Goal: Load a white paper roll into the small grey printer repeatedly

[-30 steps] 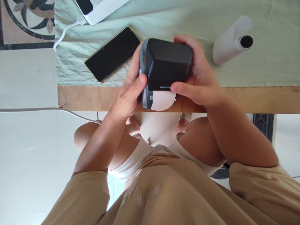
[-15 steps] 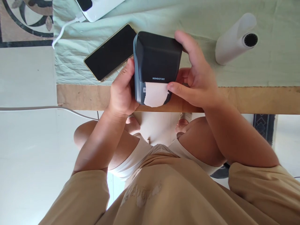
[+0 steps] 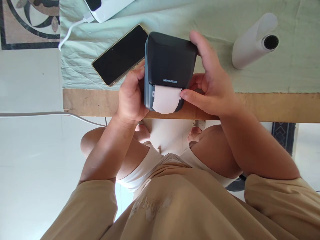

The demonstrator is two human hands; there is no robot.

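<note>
Between my two hands, above the table's front edge, is a black label printer (image 3: 171,60) with NIIMBOT on its lid. A strip of white paper (image 3: 167,100) sticks out of its near end and has an uneven edge. My left hand (image 3: 131,91) is wrapped round the printer's left side, its fingers mostly hidden beneath. On the right, my right hand (image 3: 212,80) holds the printer with one finger at the far corner. Its thumb touches the side close to the paper, while the other fingers are curled behind. A black-screened phone (image 3: 121,55) lies just beyond my left hand.
A white paper roll (image 3: 250,46) with a dark core lies at the right on the green cloth (image 3: 205,16). At the far left is a white device (image 3: 110,10) with a white cable (image 3: 71,31) plugged in. The wooden table edge (image 3: 275,103) runs across in front of me.
The printer tilts slightly differently in my hands, and its lettering has shifted a little. Both hands keep their hold. The whole view has moved slightly.
</note>
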